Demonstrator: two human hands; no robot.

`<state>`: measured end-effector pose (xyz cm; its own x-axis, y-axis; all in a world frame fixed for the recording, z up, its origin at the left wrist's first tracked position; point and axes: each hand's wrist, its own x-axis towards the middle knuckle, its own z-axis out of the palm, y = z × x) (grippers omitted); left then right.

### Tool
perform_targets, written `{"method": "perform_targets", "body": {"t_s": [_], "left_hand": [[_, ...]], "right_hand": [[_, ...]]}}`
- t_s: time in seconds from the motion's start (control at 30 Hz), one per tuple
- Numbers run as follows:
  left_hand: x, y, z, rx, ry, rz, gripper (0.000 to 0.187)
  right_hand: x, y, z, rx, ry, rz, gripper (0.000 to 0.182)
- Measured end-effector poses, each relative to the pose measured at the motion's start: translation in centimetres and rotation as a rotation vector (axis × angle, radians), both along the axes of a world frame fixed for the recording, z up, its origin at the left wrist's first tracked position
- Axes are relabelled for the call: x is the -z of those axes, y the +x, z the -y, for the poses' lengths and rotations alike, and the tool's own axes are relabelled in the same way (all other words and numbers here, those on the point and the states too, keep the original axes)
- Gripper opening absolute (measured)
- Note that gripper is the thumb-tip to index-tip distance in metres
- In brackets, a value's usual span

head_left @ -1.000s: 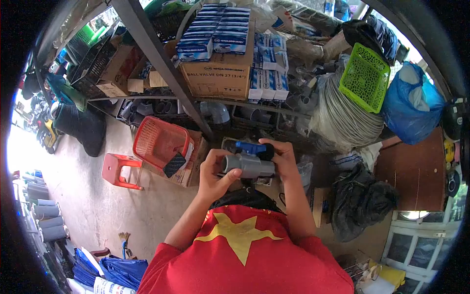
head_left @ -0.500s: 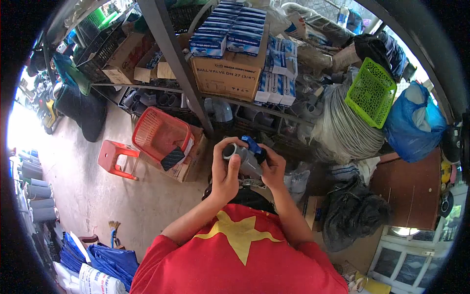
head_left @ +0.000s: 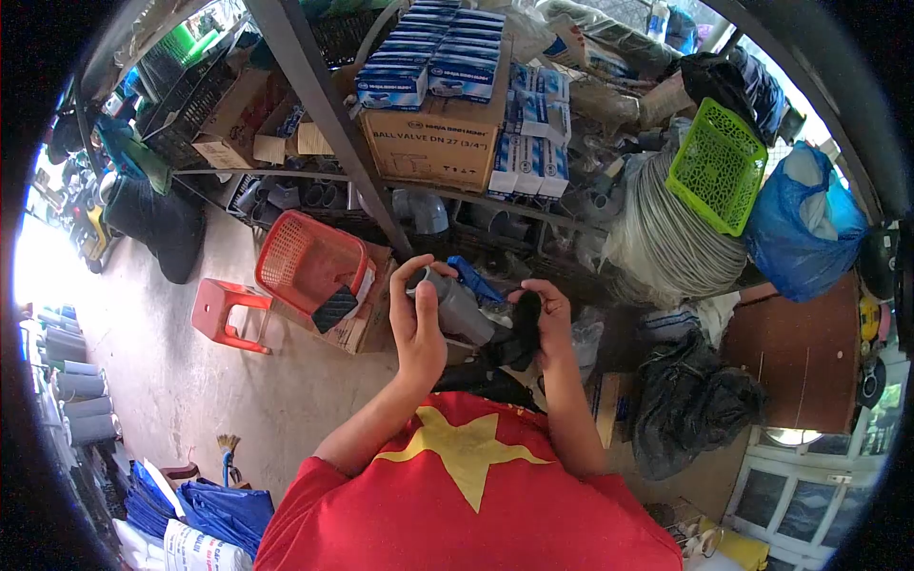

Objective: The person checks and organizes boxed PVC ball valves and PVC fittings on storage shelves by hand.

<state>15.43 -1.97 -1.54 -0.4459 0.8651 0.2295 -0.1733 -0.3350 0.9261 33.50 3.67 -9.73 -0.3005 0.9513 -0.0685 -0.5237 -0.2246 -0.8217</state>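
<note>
In front of the shelf (head_left: 447, 195), your left hand (head_left: 416, 324) grips the grey valve (head_left: 457, 306) by its open end. Your right hand (head_left: 545, 319) closes around its far end, the blue handle (head_left: 473, 279) tilted between your hands.

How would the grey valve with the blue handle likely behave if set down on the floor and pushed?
The valve looks like rigid moulded plastic, so it would probably stay stiff and feel fairly light. Its round body might start to roll, but the blue handle sticking out would likely stop it. Both the left hand and right hand grip it, hinting at some bulk.
</note>
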Motion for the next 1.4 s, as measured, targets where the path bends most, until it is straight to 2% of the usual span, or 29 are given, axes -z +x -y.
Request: {"method": "perform_targets", "body": {"t_s": [0.1, 0.2, 0.23, 0.33, 0.43, 0.53, 0.63, 0.77, 0.83, 0.93, 1.03, 1.13, 1.23, 1.4], "left_hand": [[-0.2, 0.2, 0.0, 0.002, -0.038, -0.022, 0.029], [-0.7, 0.7, 0.2, 0.057, -0.052, -0.009, 0.029], [-0.5, 0.8, 0.2, 0.098, -0.042, 0.005, 0.029], [0.1, 1.6, 0.3, 0.167, 0.042, -0.079, 0.03], [0.4, 1.9, 0.4, 0.127, 0.152, -0.233, 0.034], [0.5, 1.5, 0.3, 0.097, 0.036, 0.029, 0.043], [0.2, 0.7, 0.0, 0.116, -0.015, 0.213, 0.041], [0.9, 1.1, 0.4, 0.2, 0.015, 0.274, 0.039], [1.2, 1.2, 0.3, 0.248, 0.054, 0.284, 0.04], [1.0, 0.7, 0.5, 0.281, 0.029, 0.239, 0.039], [0.7, -0.4, 0.6, 0.393, -0.033, 0.181, 0.044], [1.8, -1.6, 1.2, 0.543, -0.167, 0.382, 0.032], [2.4, -1.4, 1.6, 0.487, -0.221, 0.34, 0.032], [1.9, -1.4, 1.1, 0.335, -0.158, 0.35, 0.031]], "right_hand": [[0.6, -0.4, -0.4, 0.06, 0.342, 0.317, 0.036], [-1.0, -1.2, 0.6, -0.148, 0.28, 0.447, 0.037], [-0.9, -1.5, 0.6, -0.15, 0.311, 0.513, 0.046], [-1.2, -1.9, 0.9, -0.218, 0.061, 0.453, 0.047], [-1.1, -3.0, 2.4, 0.023, -0.173, 0.1, 0.043], [-0.7, -2.4, 1.9, -0.035, -0.056, 0.215, 0.038], [-0.4, -1.6, 1.7, -0.258, -0.026, 0.126, 0.037], [0.8, -2.6, 2.1, -0.118, -0.02, 0.198, 0.035], [-1.6, -3.3, 2.1, -0.05, -0.064, 0.142, 0.036], [-1.1, -3.5, 2.6, 0.055, 0.026, 0.142, 0.036], [-2.5, -2.7, 2.3, 0.171, 0.221, 0.252, 0.035], [-4.2, -1.4, 2.0, 0.135, 0.237, 0.164, 0.03], [-3.6, -1.2, 2.2, 0.091, 0.316, 0.346, 0.027], [-4.1, -1.4, 3.2, 0.066, -0.012, 0.182, 0.019]]}}
